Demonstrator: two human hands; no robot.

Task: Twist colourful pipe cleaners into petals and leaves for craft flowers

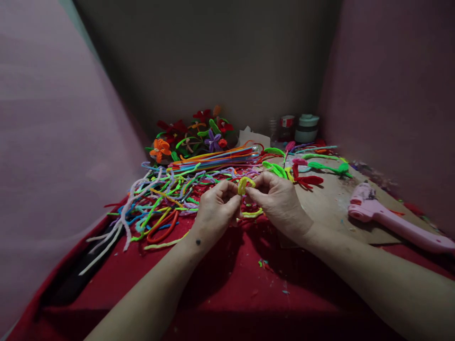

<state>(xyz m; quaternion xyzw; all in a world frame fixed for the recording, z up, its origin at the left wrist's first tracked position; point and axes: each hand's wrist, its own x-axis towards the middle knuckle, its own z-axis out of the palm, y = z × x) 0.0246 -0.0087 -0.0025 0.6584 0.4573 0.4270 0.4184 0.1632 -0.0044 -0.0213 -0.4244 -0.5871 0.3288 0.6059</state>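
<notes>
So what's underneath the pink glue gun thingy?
The pink glue gun lies on a brown cardboard sheet, which rests on the red cloth. Small scraps dot the cardboard beside it. Whatever sits directly beneath the gun's body is covered, so that cannot be seen.

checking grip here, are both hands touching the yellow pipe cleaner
Touching. The head view shows the left hand and right hand each pinching the curled yellow pipe cleaner between fingertips, no gap.
</notes>
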